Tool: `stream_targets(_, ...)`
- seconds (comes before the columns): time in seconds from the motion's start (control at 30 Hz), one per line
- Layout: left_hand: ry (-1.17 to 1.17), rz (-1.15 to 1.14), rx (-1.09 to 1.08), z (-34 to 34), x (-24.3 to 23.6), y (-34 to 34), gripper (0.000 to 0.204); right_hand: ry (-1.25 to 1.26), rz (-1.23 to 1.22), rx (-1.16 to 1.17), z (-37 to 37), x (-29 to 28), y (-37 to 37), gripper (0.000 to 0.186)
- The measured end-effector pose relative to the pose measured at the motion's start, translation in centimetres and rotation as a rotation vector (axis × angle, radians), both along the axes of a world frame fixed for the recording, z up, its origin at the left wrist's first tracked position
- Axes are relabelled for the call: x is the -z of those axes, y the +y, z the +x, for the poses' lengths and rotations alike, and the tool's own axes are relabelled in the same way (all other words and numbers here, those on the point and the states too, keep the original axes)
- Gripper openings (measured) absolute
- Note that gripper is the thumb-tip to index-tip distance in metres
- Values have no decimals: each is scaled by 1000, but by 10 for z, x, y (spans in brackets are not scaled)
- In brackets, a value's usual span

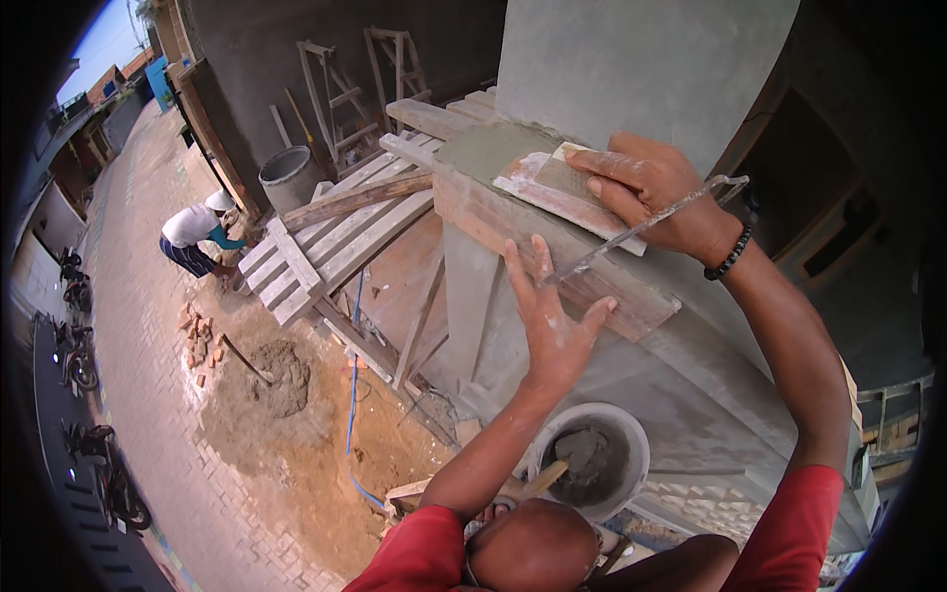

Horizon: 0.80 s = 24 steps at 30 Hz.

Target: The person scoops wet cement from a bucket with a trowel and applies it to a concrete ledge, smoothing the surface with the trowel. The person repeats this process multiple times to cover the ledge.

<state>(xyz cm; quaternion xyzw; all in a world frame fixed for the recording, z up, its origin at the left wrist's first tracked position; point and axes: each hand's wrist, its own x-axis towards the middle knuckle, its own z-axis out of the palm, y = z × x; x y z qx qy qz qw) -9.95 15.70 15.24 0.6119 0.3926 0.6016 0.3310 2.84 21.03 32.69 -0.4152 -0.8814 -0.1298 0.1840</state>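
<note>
My right hand (pixel 661 197) grips a flat, pale plastering float (pixel 538 176) on the mortar-topped ledge (pixel 474 148). A thin, bent metal rod (pixel 617 237) crosses in front of the float, over the wooden board (pixel 651 308) along the ledge's face. My left hand (pixel 547 326) has its fingers spread against that board, near the rod's lower end. Below, a white bucket (pixel 636 464) holds grey mortar, with a wooden handle (pixel 547 478) sticking out.
Stacked timber planks (pixel 330 247) jut left of the ledge, beside a grey barrel (pixel 286 178). A grey wall (pixel 651 59) rises behind the float. Lower left are a mortar heap (pixel 281 385) and broken bricks (pixel 195 335). A co-worker (pixel 197 232) bends on the paved lane; motorbikes (pixel 104 474) stand along it.
</note>
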Motion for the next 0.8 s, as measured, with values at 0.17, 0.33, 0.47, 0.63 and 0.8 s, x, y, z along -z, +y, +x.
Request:
stream_targets(0.17,-1,9,1,-1,2,2,112,-19,-48,-12,22,-6,-37,30)
stream_targets(0.33,-16,-1,18,1,0,1,112,-38,-102,17,54,-10,-81,30)
stream_targets(0.47,-19,2,8,0,1,1,112,-77,-182,75,68,-40,-133,29)
stream_targets(0.63,-19,12,-6,2,2,0,111,153,-102,111,88,-45,-147,28)
stream_targets(0.8,10,20,-21,2,2,0,110,209,54,95,61,-5,-88,30)
